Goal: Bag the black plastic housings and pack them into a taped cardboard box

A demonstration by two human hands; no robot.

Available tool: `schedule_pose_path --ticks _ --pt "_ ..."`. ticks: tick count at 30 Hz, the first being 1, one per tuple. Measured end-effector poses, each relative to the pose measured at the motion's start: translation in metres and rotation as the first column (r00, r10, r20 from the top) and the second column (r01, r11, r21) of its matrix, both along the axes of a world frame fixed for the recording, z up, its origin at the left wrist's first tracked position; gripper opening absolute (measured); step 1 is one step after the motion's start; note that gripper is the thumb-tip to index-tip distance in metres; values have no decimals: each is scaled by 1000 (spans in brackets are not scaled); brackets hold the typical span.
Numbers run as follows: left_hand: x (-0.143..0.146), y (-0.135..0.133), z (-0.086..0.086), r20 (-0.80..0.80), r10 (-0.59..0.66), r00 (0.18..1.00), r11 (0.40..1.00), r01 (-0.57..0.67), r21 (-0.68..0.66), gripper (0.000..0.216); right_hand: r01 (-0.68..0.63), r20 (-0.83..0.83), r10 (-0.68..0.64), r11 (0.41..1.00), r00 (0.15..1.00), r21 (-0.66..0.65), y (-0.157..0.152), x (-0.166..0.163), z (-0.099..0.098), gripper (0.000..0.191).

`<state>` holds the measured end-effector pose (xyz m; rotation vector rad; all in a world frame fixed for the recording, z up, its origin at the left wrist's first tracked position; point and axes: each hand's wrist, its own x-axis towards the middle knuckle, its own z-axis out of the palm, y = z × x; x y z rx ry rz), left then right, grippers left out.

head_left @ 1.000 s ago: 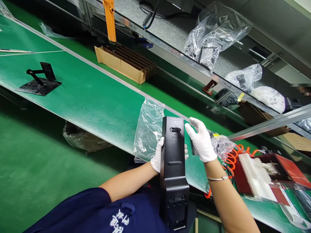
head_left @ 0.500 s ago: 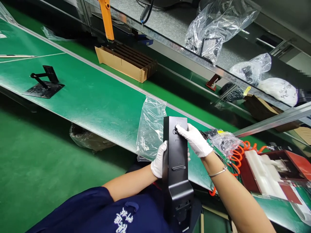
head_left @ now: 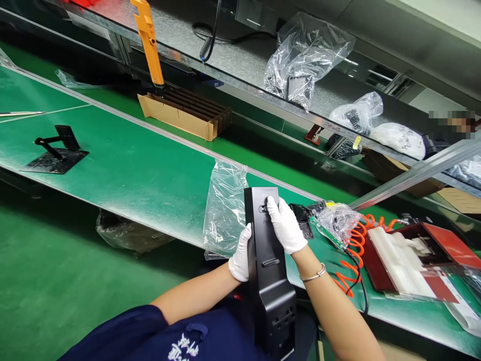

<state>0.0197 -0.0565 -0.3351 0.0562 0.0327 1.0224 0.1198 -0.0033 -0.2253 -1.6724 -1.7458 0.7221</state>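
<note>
A long black plastic housing [head_left: 267, 250] with a bent lower end leans upright against my lap. My left hand [head_left: 240, 254], in a white glove, grips its left side, the thumb along the edge and the other fingers hidden behind. My right hand [head_left: 285, 225], also gloved, is closed at the upper right edge, with fingertips pressed to the front face beside a small dark opening. Whether a small part sits under those fingertips is hidden. Behind the housing, a clear plastic bag [head_left: 225, 210] lies flat on the green bench [head_left: 150, 185].
A black stand [head_left: 56, 150] is on the left of the bench. An orange power screwdriver [head_left: 148, 45] hangs over a cardboard divider box [head_left: 180, 115]. To the right are an orange coiled hose [head_left: 356, 250] and a red case [head_left: 383, 260]. Bagged parts [head_left: 300, 90] lie on the shelf.
The view has shifted, so the bench things sit lower and further left. My right hand's fingers have straightened and drawn together on the housing's face. The left hand keeps its grip.
</note>
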Motion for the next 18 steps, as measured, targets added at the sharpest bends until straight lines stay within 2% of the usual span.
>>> schedule_pose_path --ticks 3,6,8,10,11,13,14,16,18 --pt "1 -1 4 -29 -28 999 999 30 46 50 1 -30 -2 1000 1000 -27 2 6 0 68" --pt "-1 3 17 -35 -79 996 985 83 152 70 -65 -288 49 997 956 -47 -14 28 1 73" --pt "-5 7 27 -33 -92 995 974 97 203 80 -45 -439 17 998 898 -53 -44 48 -4 80" --pt "-10 12 34 -25 -77 997 971 81 225 79 -3 -449 -31 997 893 -74 -88 66 -20 80" --pt "-11 14 36 -24 -75 997 969 78 235 77 -14 -418 -49 989 907 -146 -113 73 -32 76" --pt "-9 15 38 -31 -71 997 964 76 254 74 -151 -397 5 929 918 -338 -164 78 -59 75" --pt "-5 15 38 -41 -68 997 962 76 261 74 -118 -371 -41 910 928 -398 -186 77 -73 73" --pt "9 12 37 -99 -69 993 957 94 276 76 109 -323 -264 897 909 -427 -220 76 -93 64" --pt "28 7 37 -243 -86 966 934 163 318 68 372 -345 -501 849 794 -377 -243 86 -100 61"
